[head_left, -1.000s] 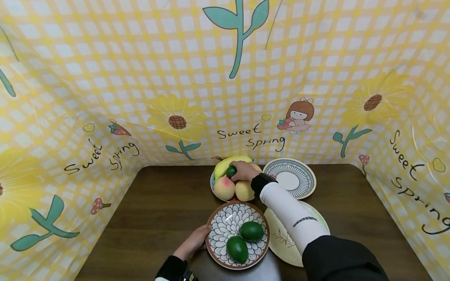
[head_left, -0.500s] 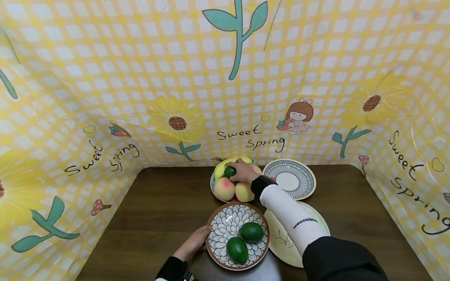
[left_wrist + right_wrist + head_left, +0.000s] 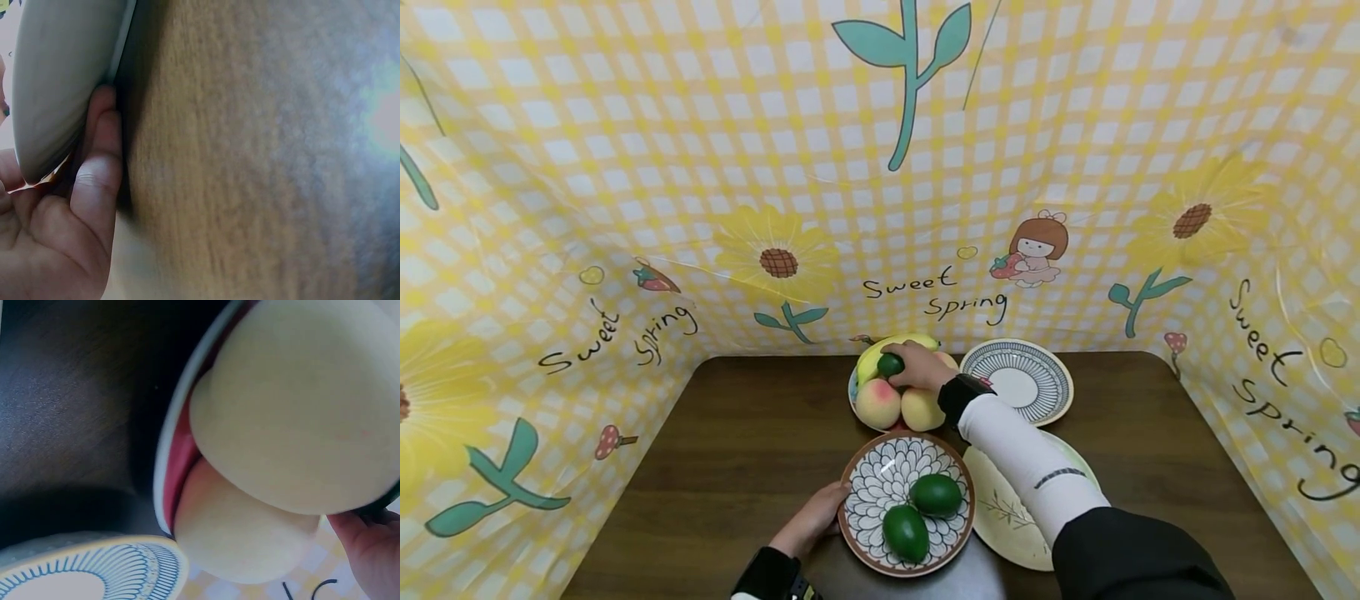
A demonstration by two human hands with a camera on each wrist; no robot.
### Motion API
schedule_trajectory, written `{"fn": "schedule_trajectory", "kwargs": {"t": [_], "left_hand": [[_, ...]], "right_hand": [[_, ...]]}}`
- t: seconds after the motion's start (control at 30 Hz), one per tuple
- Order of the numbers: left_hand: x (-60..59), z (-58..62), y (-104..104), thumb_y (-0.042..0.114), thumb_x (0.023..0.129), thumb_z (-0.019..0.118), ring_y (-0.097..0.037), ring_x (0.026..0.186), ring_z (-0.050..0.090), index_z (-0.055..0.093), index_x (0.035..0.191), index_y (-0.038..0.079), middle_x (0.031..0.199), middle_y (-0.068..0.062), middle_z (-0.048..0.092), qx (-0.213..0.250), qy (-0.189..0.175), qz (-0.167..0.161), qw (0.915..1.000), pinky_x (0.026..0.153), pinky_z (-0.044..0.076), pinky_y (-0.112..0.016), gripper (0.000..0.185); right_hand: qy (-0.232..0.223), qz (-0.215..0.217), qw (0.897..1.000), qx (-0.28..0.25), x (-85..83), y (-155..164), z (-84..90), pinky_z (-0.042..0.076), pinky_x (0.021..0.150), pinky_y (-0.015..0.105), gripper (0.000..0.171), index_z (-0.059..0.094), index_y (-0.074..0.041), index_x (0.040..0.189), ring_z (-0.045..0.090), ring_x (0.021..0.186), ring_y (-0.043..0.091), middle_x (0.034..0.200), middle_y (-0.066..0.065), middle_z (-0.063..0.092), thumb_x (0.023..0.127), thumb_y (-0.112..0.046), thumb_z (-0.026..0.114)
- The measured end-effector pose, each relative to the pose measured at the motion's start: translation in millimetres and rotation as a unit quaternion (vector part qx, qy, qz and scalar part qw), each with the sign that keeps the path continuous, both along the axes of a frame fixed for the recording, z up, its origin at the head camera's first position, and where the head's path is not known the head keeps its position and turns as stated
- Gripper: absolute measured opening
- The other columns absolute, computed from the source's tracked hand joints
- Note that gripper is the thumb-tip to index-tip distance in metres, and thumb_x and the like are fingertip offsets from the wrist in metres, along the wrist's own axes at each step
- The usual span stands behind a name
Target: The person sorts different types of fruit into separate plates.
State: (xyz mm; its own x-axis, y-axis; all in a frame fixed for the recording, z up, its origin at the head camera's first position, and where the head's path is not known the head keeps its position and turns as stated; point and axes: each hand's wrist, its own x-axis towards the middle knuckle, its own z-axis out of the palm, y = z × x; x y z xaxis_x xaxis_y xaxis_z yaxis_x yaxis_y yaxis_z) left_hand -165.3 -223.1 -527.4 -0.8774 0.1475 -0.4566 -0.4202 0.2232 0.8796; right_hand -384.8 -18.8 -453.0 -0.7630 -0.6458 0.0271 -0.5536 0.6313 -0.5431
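My left hand [image 3: 822, 510] grips the left rim of a brown-edged plate [image 3: 867, 546] with a black-and-white petal pattern. In the left wrist view, the fingers [image 3: 103, 134] reach under the plate's pale underside [image 3: 62, 75]. Two green egg-shaped fruits, one nearer [image 3: 906, 534] and one to the right [image 3: 936, 496], lie on it. Farther back, my right hand [image 3: 921, 367] holds another green fruit [image 3: 891, 364] over a fruit bowl [image 3: 853, 392]. Around it in the bowl are a banana [image 3: 872, 360] and several peaches [image 3: 877, 404]. A big peach [image 3: 300, 406] mostly hides that hand in the right wrist view.
A blue-and-white striped plate [image 3: 1052, 379] stands to the right of the bowl. A pale yellow plate [image 3: 1000, 508] with a sprig design is partly under my right forearm. Yellow checked cloth [image 3: 880, 208] walls in the dark wooden table [image 3: 737, 442] at the back and sides.
My right forearm has shifted slightly right, while its hand stays at the bowl with the green fruit. The left hand and its plate look unmoved.
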Motion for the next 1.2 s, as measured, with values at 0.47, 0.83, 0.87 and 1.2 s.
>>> {"fn": "schedule_trajectory", "kwargs": {"t": [0.47, 0.83, 0.87, 1.2], "left_hand": [[-2.5, -1.5, -0.2, 0.024, 0.112, 0.028, -0.008, 0.086, 0.07, 0.029, 0.151, -0.017, 0.112, -0.012, 0.072, -0.013, -0.021, 0.003, 0.9997, 0.075, 0.058, -0.025, 0.056], [-2.0, -1.4, 0.0, 0.024, 0.112, 0.03, -0.007, 0.082, 0.071, 0.034, 0.147, -0.018, 0.104, -0.007, 0.074, 0.0, 0.016, -0.004, 0.9999, 0.072, 0.059, -0.024, 0.055], [-1.7, -1.4, -0.2, 0.023, 0.112, 0.03, -0.007, 0.081, 0.071, 0.034, 0.147, -0.018, 0.103, -0.007, 0.075, 0.002, 0.021, -0.005, 0.9998, 0.072, 0.059, -0.024, 0.055], [0.4, -3.2, 0.3, 0.023, 0.112, 0.03, -0.005, 0.08, 0.07, 0.033, 0.146, -0.019, 0.101, -0.005, 0.075, 0.007, 0.033, -0.01, 0.9994, 0.07, 0.058, -0.023, 0.054]], "right_hand": [[0.019, -0.009, 1.0, -0.008, 25.8, 4.0, 22.3, 0.052, 0.099, 0.043, 0.062, 0.052, -0.009, 0.149, 0.061, 0.119, 0.033, 0.136, 0.024, 0.059, 0.092, -0.021, 0.074], [0.022, 0.009, 1.0, -0.008, 50.6, 12.8, 33.8, 0.054, 0.098, 0.043, 0.06, 0.054, -0.009, 0.147, 0.063, 0.118, 0.032, 0.142, 0.024, 0.057, 0.092, -0.019, 0.075], [0.019, 0.01, 1.0, -0.011, 52.6, 13.0, 33.9, 0.053, 0.099, 0.044, 0.06, 0.054, -0.009, 0.147, 0.063, 0.12, 0.033, 0.143, 0.024, 0.056, 0.092, -0.018, 0.075], [0.008, 0.035, 0.999, -0.021, 77.5, 18.2, 34.0, 0.054, 0.098, 0.043, 0.061, 0.054, -0.008, 0.147, 0.061, 0.123, 0.033, 0.145, 0.024, 0.055, 0.091, -0.017, 0.076]]}}
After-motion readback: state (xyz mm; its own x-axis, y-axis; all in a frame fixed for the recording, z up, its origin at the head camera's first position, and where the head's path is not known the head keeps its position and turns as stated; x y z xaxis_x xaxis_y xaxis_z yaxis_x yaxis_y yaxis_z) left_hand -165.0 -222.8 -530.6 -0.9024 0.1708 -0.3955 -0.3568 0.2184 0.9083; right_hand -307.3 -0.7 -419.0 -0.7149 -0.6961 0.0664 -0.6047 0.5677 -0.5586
